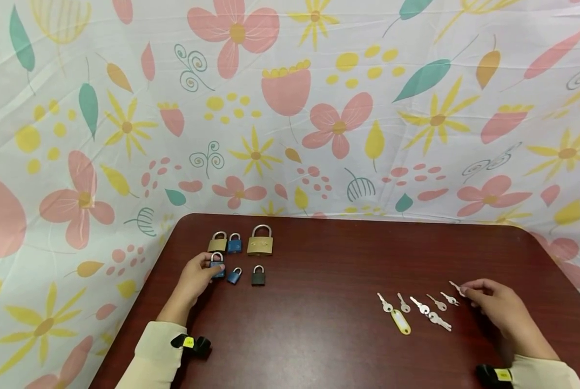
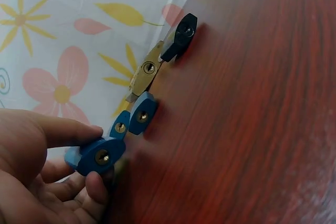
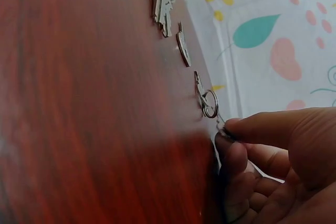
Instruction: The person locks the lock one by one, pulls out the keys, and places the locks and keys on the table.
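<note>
Between its thumb and fingers my left hand (image 1: 196, 276) pinches a blue padlock (image 2: 100, 156), keyhole side toward the left wrist camera. Close by lie a brass padlock (image 1: 217, 244), another blue padlock (image 1: 234, 246), a small blue padlock (image 1: 234, 276), a black padlock (image 1: 258, 278) and a large brass padlock (image 1: 260, 246). Over on the right, my right hand (image 1: 501, 308) pinches a key (image 1: 456, 288) by its head; the fingers partly hide it. Left of it lies a key with a ring (image 3: 207, 103), seen in the right wrist view.
Several more keys (image 1: 419, 306) lie in a loose row on the brown table (image 1: 319, 335). A yellow key tag (image 1: 400, 322) lies at the row's left end. Behind the table hangs a flower-patterned cloth (image 1: 338, 178).
</note>
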### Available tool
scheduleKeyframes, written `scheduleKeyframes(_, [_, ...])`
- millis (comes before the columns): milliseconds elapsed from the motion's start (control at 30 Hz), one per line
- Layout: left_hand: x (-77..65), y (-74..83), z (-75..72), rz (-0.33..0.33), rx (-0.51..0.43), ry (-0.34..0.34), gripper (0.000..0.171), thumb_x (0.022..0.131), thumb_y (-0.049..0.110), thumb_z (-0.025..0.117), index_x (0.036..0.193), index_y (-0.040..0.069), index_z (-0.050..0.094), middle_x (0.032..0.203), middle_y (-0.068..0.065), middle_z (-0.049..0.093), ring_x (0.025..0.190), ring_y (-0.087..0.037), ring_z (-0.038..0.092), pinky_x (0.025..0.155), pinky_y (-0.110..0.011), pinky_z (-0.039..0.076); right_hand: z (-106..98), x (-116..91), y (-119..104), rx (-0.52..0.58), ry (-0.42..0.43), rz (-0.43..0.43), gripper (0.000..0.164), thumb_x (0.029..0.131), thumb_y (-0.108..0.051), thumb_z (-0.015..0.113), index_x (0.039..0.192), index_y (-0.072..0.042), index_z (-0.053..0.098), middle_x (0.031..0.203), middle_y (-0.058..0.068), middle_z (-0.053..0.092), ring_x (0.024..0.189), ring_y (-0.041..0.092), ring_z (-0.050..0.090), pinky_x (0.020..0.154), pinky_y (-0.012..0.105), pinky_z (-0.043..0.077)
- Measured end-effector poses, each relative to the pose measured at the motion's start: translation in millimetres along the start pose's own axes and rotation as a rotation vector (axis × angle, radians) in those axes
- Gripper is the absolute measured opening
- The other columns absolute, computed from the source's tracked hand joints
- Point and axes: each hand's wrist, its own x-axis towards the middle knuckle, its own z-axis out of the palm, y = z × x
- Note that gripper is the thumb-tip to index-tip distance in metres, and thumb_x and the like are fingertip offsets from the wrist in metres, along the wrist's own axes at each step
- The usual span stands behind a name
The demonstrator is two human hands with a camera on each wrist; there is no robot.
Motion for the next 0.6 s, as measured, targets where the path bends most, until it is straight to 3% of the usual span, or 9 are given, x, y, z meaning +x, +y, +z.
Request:
scheduleKeyframes(200, [-1.6,0.7,-0.4,-0.008,0.065,-0.009,0.025,0.091,0.012,0.071,0.114,0.002,0.066,0.103,-0.010,0.058,0.080,-0.017,0.054,0.067,-0.029,0.047,-0.5,0.5,0.1,-0.074,0.009,-0.009,0.037,0.102,-0.030,0.059,0.113,0.005,0.068,0.078,-0.008,0.066,0.068,0.002,0.055,0.060,0.025,0.046])
scheduleKeyframes(433, [-2.8,-0.7,-0.3,-0.002,0.138,0.000,0.032,0.090,0.009,0.068,0.120,-0.001,0.066,0.119,-0.020,0.063,0.099,-0.027,0.059,0.075,-0.030,0.049,-0.6,1.6,1.3,-0.141,0.020,-0.038,0.034,0.101,-0.031,0.061,0.111,0.001,0.070,0.079,-0.004,0.067,0.068,0.001,0.053,0.061,0.023,0.041])
scheduleKeyframes(600, [-2.5,0.3,-2.0,-0.009,0.198,0.010,0.038,0.090,0.011,0.068,0.125,-0.002,0.064,0.126,-0.023,0.062,0.107,-0.033,0.059,0.083,-0.039,0.052,-0.3,2.6,2.9,-0.148,0.006,-0.031,0.035,0.102,-0.033,0.060,0.112,-0.001,0.069,0.079,-0.003,0.064,0.068,0.003,0.051,0.061,0.025,0.040])
